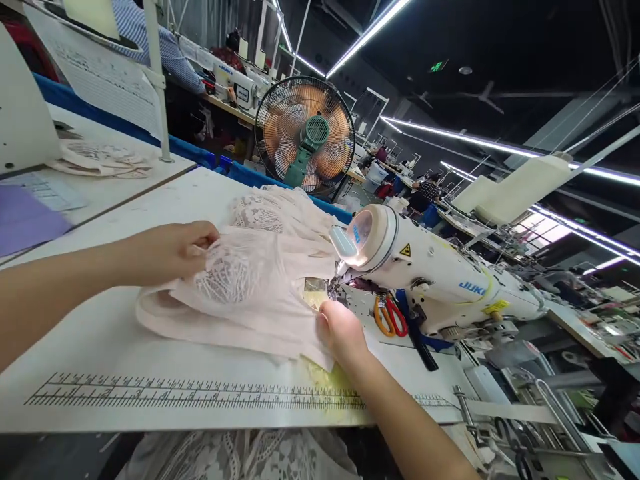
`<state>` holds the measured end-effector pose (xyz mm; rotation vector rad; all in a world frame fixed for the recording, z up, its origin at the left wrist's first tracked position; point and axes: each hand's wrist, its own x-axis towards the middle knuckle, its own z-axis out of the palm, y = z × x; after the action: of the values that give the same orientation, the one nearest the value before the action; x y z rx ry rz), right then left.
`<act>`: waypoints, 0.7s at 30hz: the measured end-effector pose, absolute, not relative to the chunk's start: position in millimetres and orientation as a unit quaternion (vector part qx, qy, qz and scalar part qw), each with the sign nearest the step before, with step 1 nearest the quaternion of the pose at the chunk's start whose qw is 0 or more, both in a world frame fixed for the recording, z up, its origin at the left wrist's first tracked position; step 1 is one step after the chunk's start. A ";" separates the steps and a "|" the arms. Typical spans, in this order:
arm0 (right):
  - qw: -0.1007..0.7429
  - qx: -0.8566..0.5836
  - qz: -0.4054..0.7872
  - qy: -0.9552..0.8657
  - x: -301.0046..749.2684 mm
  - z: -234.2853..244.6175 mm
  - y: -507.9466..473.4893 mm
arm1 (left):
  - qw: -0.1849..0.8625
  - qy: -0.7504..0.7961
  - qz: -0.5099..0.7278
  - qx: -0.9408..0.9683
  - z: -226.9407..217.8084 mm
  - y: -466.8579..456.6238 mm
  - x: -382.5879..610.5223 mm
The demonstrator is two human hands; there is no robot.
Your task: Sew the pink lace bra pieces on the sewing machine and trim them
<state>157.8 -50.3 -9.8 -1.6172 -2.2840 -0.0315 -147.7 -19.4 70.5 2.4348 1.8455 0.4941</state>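
Lace-patterned white cloth is seen hanging below the near edge of the white desk, along which a black printed ruler scale is marked. Just beyond, a pale pink garment of thin fabric and lace is spread on the desk. Its long axis runs left to right, and its right end points at the needle of the white JUKI sewing machine. Its lace part is pinched by the closed fingers of the left hand. The right hand is laid on its near right edge, fingers curled together; whether the cloth is gripped or only pressed cannot be told. The garment is judged light, limp and easily snagged, best held at the solid hems rather than the open lace. Orange- and red-handled scissors are lodged beneath the machine arm. Farther off, an orange-bladed fan and a co-worker's striped sleeve are seen.
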 end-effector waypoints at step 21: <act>0.127 -0.514 -0.125 -0.839 180.9 -18.8 -86.3 | -0.004 0.242 0.107 0.964 -4.7 -15.3 -10.1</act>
<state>180.9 -86.3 -18.8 -1.4972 -2.4413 -0.3635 -10.1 -15.3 -4.7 3.0371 0.7632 0.3354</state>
